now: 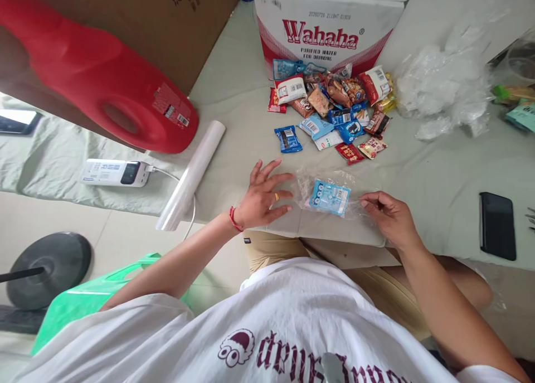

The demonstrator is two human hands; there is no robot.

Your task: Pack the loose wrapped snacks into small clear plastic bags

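A clear plastic bag (303, 190) lies flat near the table's front edge, with a light blue snack packet (330, 197) in or under its film; I cannot tell which. My right hand (388, 213) pinches the bag's right edge between thumb and fingers. At the bag's left side, my left hand (267, 196) hovers with fingers spread, its fingertips close to the film. Beyond the bag sits a heap of small wrapped snacks (345, 132) in blue, red and brown packets. A single blue packet (288, 139) lies at the heap's left.
Behind the snacks stands a Wahaha water carton (326, 29). Crumpled clear bags (445, 87) are piled to its right. A black phone (498, 225) lies at right. Leftward are a film roll (192, 174), a red jug (112, 87) and a white power bank (115, 172) with a cable.
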